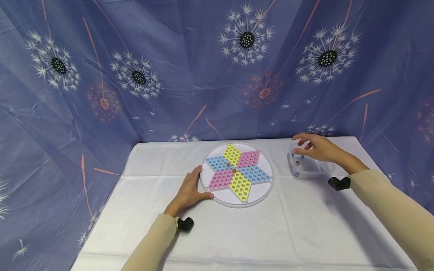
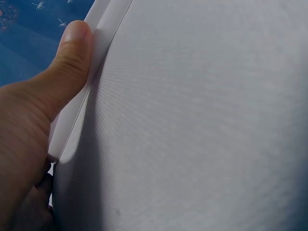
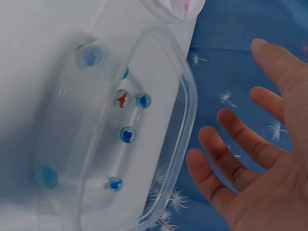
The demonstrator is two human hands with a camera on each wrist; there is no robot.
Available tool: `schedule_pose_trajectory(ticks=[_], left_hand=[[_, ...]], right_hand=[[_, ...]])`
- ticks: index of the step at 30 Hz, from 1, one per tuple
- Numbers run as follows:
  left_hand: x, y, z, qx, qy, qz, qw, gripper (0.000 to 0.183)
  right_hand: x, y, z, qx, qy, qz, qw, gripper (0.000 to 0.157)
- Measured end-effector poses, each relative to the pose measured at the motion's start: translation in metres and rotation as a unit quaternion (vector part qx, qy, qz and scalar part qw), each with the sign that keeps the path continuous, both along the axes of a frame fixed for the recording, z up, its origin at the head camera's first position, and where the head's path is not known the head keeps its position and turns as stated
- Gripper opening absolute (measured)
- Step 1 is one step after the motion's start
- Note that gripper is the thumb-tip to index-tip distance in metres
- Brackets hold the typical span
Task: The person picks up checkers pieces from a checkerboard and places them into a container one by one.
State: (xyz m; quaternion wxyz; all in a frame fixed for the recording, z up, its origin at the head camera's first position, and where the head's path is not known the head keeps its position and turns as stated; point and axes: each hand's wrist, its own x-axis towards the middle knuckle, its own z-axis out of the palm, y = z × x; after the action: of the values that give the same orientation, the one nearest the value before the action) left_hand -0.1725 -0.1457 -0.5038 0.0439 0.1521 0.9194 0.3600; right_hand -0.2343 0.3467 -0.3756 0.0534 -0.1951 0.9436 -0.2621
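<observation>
A round white Chinese checkers board [image 1: 259, 194] with a yellow, pink and blue star lies mid-table. Two reddish-brown marbles [image 1: 234, 171] sit near the star's centre. My left hand [image 1: 188, 192] rests on the board's left rim, thumb and fingers spread along it. In the left wrist view the thumb [image 2: 72, 62] lies against the white rim. Above a clear plastic box [image 1: 317, 173] on the right hovers my right hand [image 1: 320, 148], its fingers loosely bent and nothing visible between them. The box holds several blue marbles [image 3: 127, 134] and one with a red swirl [image 3: 121, 99].
A white cloth [image 1: 152, 165] with fold lines covers the table. Behind it and to the left hangs a blue curtain [image 1: 190, 75] with dandelion prints. Each wrist carries a small black device [image 1: 185, 224].
</observation>
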Motion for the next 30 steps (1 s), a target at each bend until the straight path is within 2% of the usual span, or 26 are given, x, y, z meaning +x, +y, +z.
schedule_pose_trajectory(ticks=[4,9,20,30], left_hand=[[0.0,0.0,0.002,0.006,0.006,-0.004,1.0,0.128],[0.001,0.001,0.003,0.013,0.012,-0.004,0.9998,0.126],[0.001,0.0,0.002,0.011,0.014,-0.001,0.9998,0.127],[0.001,0.001,0.002,0.003,0.0,0.001,1.0,0.128]], right_hand=[[-0.002,-0.004,0.002,0.009,-0.007,0.004,1.0,0.062],[-0.003,-0.011,0.008,0.004,-0.017,0.008,1.0,0.066],[-0.007,-0.027,0.012,-0.009,-0.027,0.01,1.0,0.068],[-0.009,-0.044,0.014,-0.008,-0.014,0.024,1.0,0.068]])
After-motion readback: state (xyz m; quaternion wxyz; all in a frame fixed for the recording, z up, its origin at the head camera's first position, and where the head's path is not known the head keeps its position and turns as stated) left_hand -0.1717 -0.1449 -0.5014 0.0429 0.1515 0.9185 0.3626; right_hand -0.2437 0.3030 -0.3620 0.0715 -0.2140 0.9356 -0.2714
